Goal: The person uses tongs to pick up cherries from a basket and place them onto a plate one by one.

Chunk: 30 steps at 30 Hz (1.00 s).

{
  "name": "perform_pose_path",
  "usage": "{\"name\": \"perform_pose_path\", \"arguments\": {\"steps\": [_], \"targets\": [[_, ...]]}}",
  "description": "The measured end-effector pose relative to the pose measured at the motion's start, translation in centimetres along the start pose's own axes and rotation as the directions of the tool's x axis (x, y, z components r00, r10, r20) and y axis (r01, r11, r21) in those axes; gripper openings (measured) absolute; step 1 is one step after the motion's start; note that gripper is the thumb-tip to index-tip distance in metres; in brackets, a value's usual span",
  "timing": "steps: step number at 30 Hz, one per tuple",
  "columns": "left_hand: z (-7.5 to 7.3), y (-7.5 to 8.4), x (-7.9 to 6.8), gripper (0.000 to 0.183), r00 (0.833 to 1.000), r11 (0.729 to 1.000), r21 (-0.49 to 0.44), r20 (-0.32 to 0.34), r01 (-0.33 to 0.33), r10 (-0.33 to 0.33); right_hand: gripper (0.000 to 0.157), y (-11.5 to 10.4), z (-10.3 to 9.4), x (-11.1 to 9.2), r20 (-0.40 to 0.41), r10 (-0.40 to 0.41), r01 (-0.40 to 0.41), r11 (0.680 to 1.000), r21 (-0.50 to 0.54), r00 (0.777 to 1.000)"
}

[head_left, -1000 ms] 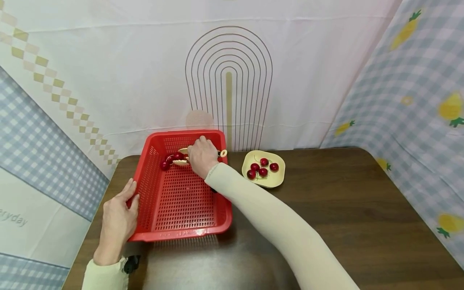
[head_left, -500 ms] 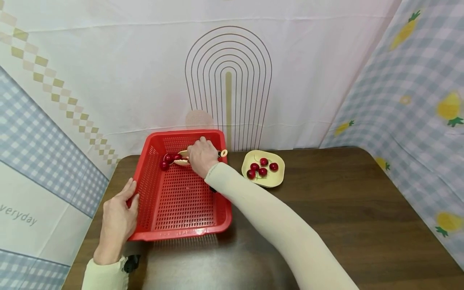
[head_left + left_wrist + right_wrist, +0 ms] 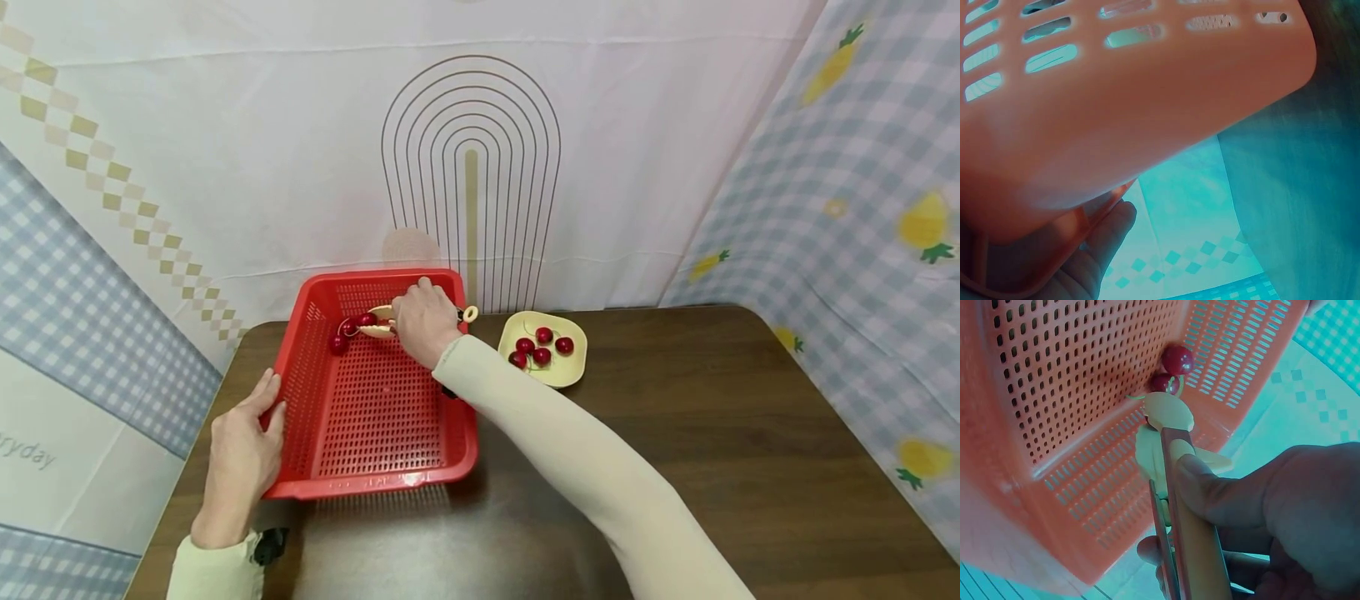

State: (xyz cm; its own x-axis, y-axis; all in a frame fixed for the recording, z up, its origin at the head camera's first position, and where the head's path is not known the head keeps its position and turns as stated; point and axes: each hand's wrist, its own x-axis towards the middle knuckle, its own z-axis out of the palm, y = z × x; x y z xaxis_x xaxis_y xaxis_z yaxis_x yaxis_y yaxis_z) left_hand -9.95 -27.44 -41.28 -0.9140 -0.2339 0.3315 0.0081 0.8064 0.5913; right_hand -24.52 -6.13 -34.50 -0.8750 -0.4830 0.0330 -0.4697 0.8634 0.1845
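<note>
A red perforated plastic basket (image 3: 382, 433) stands tilted toward me on the table. My left hand (image 3: 243, 446) grips its left rim; in the left wrist view a finger (image 3: 1113, 231) shows past the rim. Inside the basket's far part, my right hand (image 3: 426, 321) holds a pair of cream-tipped tongs (image 3: 1188, 506), thumb on the upper arm. Their tips reach one dark red cherry (image 3: 367, 319), mostly hidden behind them in the right wrist view. Two more cherries (image 3: 339, 343) lie beside it, at the basket's far left.
Right of the basket, a pale yellow plate (image 3: 573, 367) holds several cherries (image 3: 542, 357) with stems. The brown wooden table (image 3: 690, 417) extends to the right. A white patterned cloth (image 3: 300, 167) hangs behind, and a checked cloth (image 3: 885, 292) borders the right side.
My right hand has shifted slightly right with the tongs, whose tips drew closer together and then spread again around the cherry. My left hand keeps its grip on the basket.
</note>
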Motion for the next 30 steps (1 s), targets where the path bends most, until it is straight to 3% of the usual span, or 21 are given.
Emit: {"name": "perform_pose_path", "arguments": {"steps": [11, 20, 30], "targets": [[0.0, -0.1, 0.1, 0.043, 1.000, 1.000, 0.004, -0.006, -0.016, 0.016, 0.013, 1.3, -0.3, -1.4, -0.066, 0.007, -0.003, 0.998, 0.061, 0.998], [-0.1, -0.1, 0.0, 0.043, 1.000, 1.000, 0.006, -0.006, -0.013, 0.013, 0.024, 2.3, -0.2, -3.0, -0.137, -0.015, 0.029, 0.994, 0.102, 0.990], [-0.1, 0.0, 0.0, 0.043, 1.000, 1.000, 0.001, -0.005, -0.002, 0.002, 0.023, 3.2, -0.3, -4.5, -0.155, 0.005, 0.017, 0.990, 0.142, 0.988]]}}
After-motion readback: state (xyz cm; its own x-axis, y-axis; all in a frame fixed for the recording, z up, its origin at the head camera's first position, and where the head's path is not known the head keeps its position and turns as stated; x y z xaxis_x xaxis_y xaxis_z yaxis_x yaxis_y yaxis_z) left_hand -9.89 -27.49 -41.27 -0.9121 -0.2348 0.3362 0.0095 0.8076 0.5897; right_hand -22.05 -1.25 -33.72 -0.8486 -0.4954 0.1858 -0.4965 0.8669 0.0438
